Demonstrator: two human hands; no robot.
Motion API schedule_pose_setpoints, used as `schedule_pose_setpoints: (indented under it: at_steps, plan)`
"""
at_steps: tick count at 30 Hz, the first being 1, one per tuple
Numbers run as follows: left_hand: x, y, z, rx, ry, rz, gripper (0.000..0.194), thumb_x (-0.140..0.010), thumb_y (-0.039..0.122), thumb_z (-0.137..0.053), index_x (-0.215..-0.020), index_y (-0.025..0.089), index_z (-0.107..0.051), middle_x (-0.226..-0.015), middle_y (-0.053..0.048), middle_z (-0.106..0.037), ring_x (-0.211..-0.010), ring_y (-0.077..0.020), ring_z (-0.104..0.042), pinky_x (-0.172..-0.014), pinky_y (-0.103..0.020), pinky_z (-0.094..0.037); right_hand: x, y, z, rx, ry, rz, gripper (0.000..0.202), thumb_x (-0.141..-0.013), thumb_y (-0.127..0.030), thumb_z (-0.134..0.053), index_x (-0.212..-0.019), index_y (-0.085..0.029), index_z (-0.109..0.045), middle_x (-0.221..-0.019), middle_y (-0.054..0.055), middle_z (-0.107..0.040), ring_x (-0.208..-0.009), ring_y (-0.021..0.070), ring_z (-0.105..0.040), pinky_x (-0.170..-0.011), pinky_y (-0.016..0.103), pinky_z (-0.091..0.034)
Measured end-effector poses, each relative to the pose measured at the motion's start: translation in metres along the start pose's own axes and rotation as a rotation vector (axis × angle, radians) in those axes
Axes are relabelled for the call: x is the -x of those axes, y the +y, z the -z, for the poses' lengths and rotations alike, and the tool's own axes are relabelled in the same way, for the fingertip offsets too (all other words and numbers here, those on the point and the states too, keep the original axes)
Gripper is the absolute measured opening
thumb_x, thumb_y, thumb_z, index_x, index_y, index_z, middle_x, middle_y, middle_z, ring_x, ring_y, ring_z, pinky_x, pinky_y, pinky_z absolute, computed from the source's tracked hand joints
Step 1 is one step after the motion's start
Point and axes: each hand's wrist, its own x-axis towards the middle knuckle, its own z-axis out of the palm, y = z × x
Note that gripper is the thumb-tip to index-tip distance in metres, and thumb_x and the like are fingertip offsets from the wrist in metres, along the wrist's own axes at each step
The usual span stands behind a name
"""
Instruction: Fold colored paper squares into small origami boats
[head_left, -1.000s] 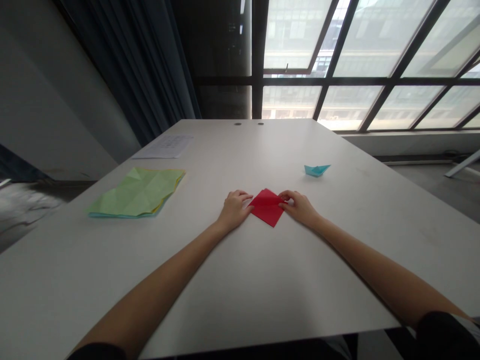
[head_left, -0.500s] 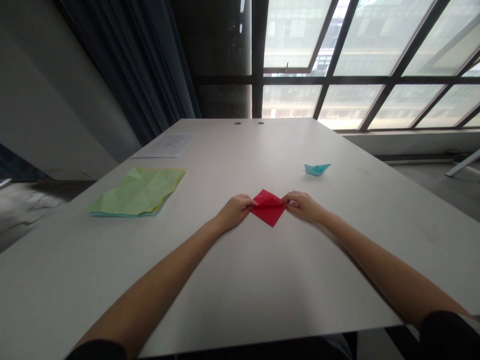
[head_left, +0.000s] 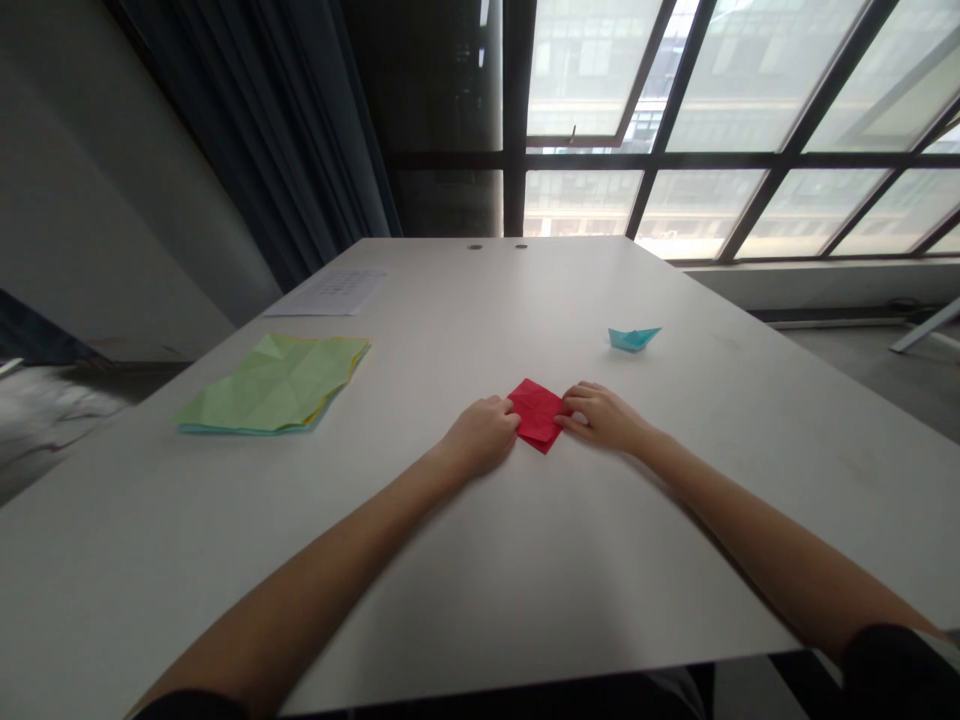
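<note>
Head view: from far I see the folded red paper (head_left: 537, 412) a little below and right of the frame's centre. The left hand (head_left: 482, 435) pinches its left edge, the right hand (head_left: 598, 416) its right edge. A blue paper boat (head_left: 634, 341) lies farther right.

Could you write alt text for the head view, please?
A person's left hand and right hand hold folded red paper from opposite sides on a white table. Beyond lies a small blue paper boat; to the left, a stack of coloured paper.
</note>
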Motion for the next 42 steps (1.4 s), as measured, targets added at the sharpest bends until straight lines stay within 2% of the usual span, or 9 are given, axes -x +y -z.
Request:
schedule_pose_setpoints:
  at_steps: [4, 8, 17, 25, 28, 32, 36, 39, 42]
  plan:
    - [0.000, 0.019, -0.003, -0.036, 0.097, 0.228, 0.026, -0.083, 0.034, -0.041, -0.083, 0.017, -0.060, -0.089, -0.009, -0.058, -0.083, -0.0215, -0.052, -0.070, -0.034, -0.042, -0.002, -0.013, -0.006, 0.041, -0.018, -0.011, 0.023, -0.081, -0.034, -0.050, -0.093, -0.020, -0.063, -0.086, 0.007, -0.064, -0.083, 0.0188, -0.056, -0.079, 0.032, -0.039]
    - [0.002, 0.027, -0.005, -0.049, 0.129, 0.320, 0.035, -0.079, 0.047, -0.044, -0.088, 0.017, -0.059, -0.093, -0.010, -0.057, -0.087, -0.0241, -0.050, -0.070, -0.036, -0.041, -0.003, -0.020, -0.007, 0.055, -0.022, -0.024, 0.032, -0.080, -0.043, -0.049, -0.097, -0.021, -0.063, -0.090, 0.008, -0.064, -0.086, 0.0198, -0.056, -0.079, 0.033, -0.038]
    - [0.004, 0.031, -0.003, -0.052, 0.099, 0.345, 0.044, -0.076, 0.054, -0.043, -0.094, 0.016, -0.059, -0.097, -0.012, -0.057, -0.091, -0.0274, -0.049, -0.075, -0.040, -0.037, -0.003, -0.006, 0.003, 0.067, -0.099, -0.066, 0.038, -0.072, -0.049, -0.056, -0.097, -0.021, -0.066, -0.091, 0.008, -0.064, -0.083, 0.0213, -0.059, -0.077, 0.033, -0.041]
    - [0.004, 0.036, -0.002, -0.113, 0.064, 0.438, 0.056, -0.074, 0.062, -0.041, -0.088, 0.013, -0.062, -0.087, -0.015, -0.060, -0.084, -0.0281, -0.051, -0.077, -0.043, -0.033, -0.002, -0.002, 0.010, 0.153, -0.117, -0.107, 0.023, -0.080, -0.037, -0.050, -0.079, -0.022, -0.067, -0.074, 0.004, -0.065, -0.069, 0.0167, -0.060, -0.067, 0.029, -0.039]
    - [0.006, 0.039, -0.003, -0.186, 0.060, 0.457, 0.065, -0.074, 0.066, -0.034, -0.088, 0.010, -0.063, -0.084, -0.017, -0.061, -0.083, -0.0298, -0.051, -0.086, -0.048, -0.028, -0.003, -0.006, 0.009, 0.235, -0.124, -0.131, 0.031, -0.084, -0.038, -0.042, -0.072, -0.021, -0.065, -0.069, 0.005, -0.063, -0.065, 0.0158, -0.058, -0.066, 0.029, -0.037]
    - [0.007, 0.041, -0.003, -0.180, 0.119, 0.388, 0.061, -0.077, 0.060, -0.034, -0.101, 0.009, -0.059, -0.099, -0.019, -0.059, -0.100, -0.0336, -0.045, -0.096, -0.051, -0.016, -0.002, -0.007, 0.005, 0.294, -0.085, -0.211, 0.034, -0.085, -0.038, -0.040, -0.068, -0.019, -0.061, -0.067, 0.006, -0.062, -0.063, 0.0164, -0.056, -0.066, 0.030, -0.036]
    - [0.006, 0.041, -0.005, -0.068, 0.114, 0.304, 0.040, -0.080, 0.044, -0.042, -0.103, 0.015, -0.058, -0.102, -0.014, -0.059, -0.100, -0.0282, -0.046, -0.092, -0.045, -0.025, 0.000, -0.004, -0.004, 0.180, -0.007, -0.210, 0.022, -0.083, -0.032, -0.045, -0.089, -0.020, -0.062, -0.083, 0.008, -0.062, -0.079, 0.0192, -0.054, -0.073, 0.031, -0.038]
    - [0.005, 0.041, -0.008, -0.016, 0.111, 0.270, 0.033, -0.081, 0.037, -0.042, -0.103, 0.018, -0.058, -0.101, -0.011, -0.059, -0.096, -0.0250, -0.050, -0.087, -0.041, -0.032, 0.001, 0.001, -0.013, 0.146, 0.023, -0.227, 0.030, -0.084, -0.031, -0.042, -0.109, -0.022, -0.057, -0.103, 0.009, -0.058, -0.091, 0.0215, -0.051, -0.081, 0.035, -0.038]
    - [0.005, 0.042, -0.010, -0.003, 0.143, 0.266, 0.034, -0.081, 0.037, -0.042, -0.107, 0.020, -0.057, -0.105, -0.011, -0.058, -0.099, -0.0257, -0.049, -0.085, -0.041, -0.033, -0.002, 0.007, -0.020, 0.164, 0.011, -0.315, 0.041, -0.085, -0.040, -0.038, -0.121, -0.022, -0.048, -0.117, 0.011, -0.052, -0.103, 0.0279, -0.045, -0.084, 0.044, -0.035]
